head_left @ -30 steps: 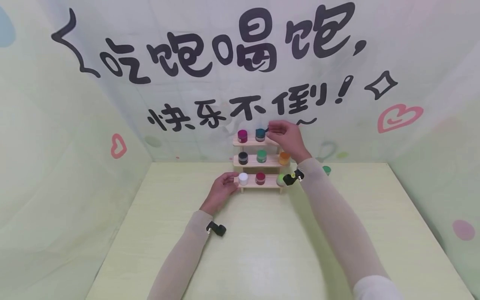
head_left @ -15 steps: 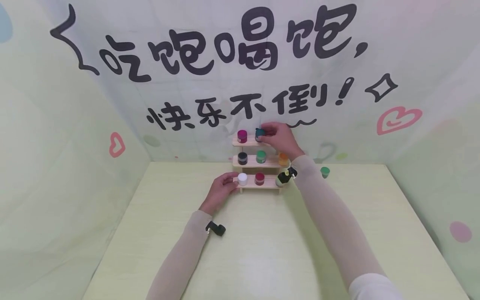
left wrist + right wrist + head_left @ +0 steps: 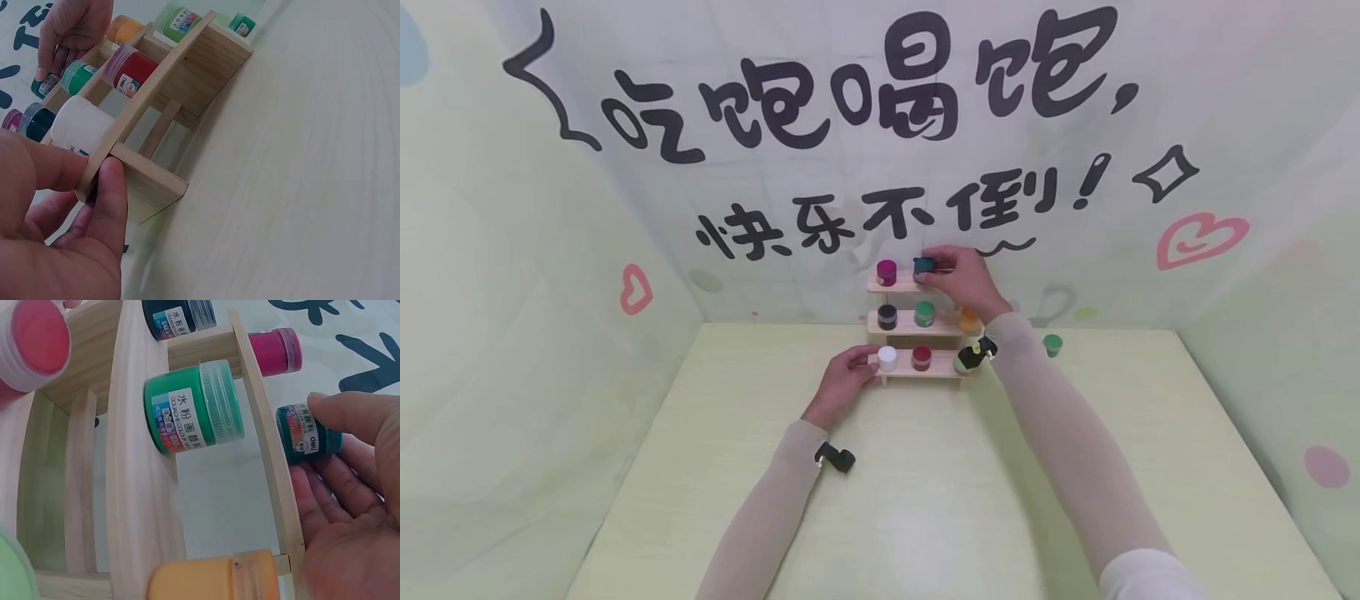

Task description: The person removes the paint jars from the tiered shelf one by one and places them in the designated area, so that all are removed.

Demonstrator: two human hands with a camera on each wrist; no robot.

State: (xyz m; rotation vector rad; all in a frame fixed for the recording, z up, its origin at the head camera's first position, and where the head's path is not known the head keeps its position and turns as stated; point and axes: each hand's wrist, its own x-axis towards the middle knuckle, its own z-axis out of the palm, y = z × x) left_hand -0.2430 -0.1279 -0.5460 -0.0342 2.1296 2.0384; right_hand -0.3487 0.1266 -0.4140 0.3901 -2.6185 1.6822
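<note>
A three-tier wooden display rack (image 3: 942, 365) holds small gouache paint jars. My left hand (image 3: 841, 382) grips the left end of its lowest shelf, thumb and fingers on the wood (image 3: 103, 159), close to the white jar (image 3: 81, 122). On the top shelf, my right hand (image 3: 964, 277) pinches the teal paint jar (image 3: 303, 434) between thumb and fingers; the jar is upright in the head view. A magenta jar (image 3: 886, 272) stands to its left. Below are a black jar (image 3: 887, 317), a green jar (image 3: 187, 409) and an orange jar (image 3: 212, 578).
On the lowest shelf stand a red jar (image 3: 921, 358) and a light green jar (image 3: 178, 22), the latter mostly hidden by the right wrist camera (image 3: 973, 354). Another green jar (image 3: 1053, 345) sits on the table right of the rack. A lettered cloth backdrop (image 3: 820, 183) rises close behind.
My right hand has shifted left along the top shelf, from the teal jar's right edge to a pinch around it. The left hand keeps its grip on the rack.
</note>
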